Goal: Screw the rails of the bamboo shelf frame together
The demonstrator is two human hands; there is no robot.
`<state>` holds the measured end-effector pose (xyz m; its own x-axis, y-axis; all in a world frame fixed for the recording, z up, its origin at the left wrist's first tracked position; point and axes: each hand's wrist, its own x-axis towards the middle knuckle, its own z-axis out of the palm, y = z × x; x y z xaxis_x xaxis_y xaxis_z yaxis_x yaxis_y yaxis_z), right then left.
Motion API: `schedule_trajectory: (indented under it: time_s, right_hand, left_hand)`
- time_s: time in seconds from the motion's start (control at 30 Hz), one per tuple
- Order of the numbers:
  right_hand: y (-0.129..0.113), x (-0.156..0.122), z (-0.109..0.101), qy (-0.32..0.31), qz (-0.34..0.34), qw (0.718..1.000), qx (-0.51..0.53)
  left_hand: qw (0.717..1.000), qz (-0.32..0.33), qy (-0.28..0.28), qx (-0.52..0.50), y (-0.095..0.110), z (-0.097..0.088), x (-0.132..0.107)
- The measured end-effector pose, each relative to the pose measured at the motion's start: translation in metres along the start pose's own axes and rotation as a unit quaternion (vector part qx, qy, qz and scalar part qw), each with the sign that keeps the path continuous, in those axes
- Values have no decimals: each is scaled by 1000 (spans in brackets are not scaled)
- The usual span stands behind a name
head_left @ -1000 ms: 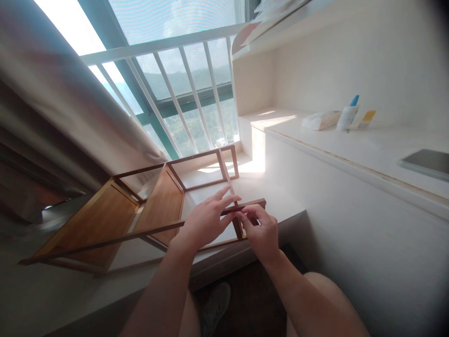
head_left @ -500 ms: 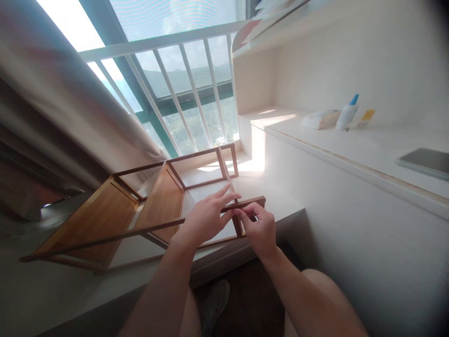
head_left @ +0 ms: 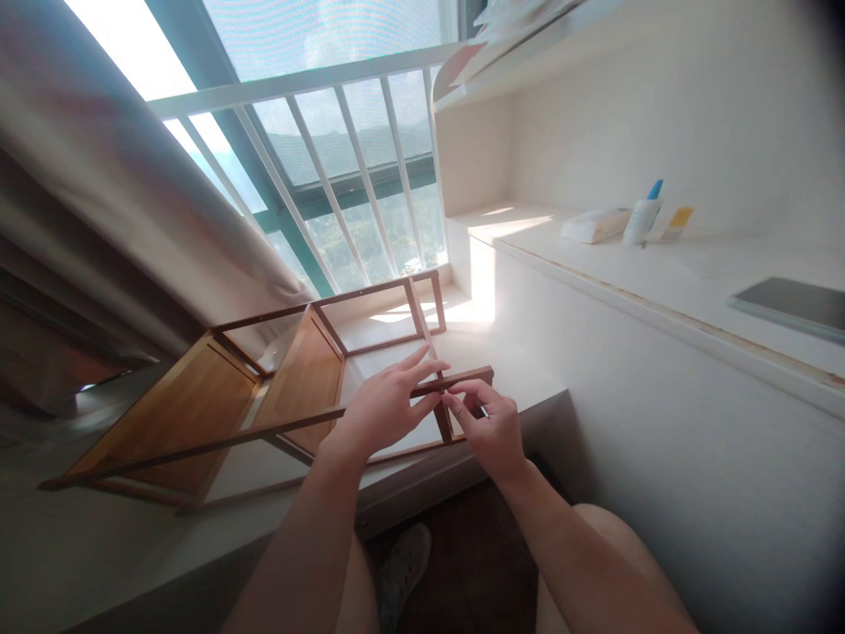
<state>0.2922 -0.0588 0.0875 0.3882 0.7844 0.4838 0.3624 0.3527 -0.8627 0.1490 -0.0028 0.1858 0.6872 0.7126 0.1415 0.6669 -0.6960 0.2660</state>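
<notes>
A brown wooden shelf rack (head_left: 198,414) lies on its side on a white window ledge (head_left: 508,370). My left hand (head_left: 386,405) rests on the rack's top rail near its right end, fingers stretched out along the bar. My right hand (head_left: 488,423) is just right of it, fingers pinched together at the joint where the rail meets an upright post. What the pinch holds is too small to make out.
A white desk (head_left: 660,282) at the right carries a white pack (head_left: 594,224), a blue-capped bottle (head_left: 642,211), a yellow tube (head_left: 677,220) and a dark tablet (head_left: 792,304). A barred window (head_left: 349,176) and a curtain (head_left: 119,202) are behind the rack. My knees are below.
The hands stay at the same joint of the rack. The view has shifted slightly; my right hand's fingers have turned a little at the joint.
</notes>
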Motion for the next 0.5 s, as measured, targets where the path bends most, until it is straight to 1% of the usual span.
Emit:
schedule_trajectory:
  time_s: [0.2,0.37,0.5]
  right_hand:
    - [2,-2,2,9,-43,997,-56]
    - [2,-2,7,13,-60,994,-85]
    - [-1,-2,11,14,-60,993,-102]
  left_hand:
    - [1000,-6,-2,-9,0,1,0]
    - [1000,-5,1,0,-2,2,0]
    - [1000,-2,1,3,-3,2,0]
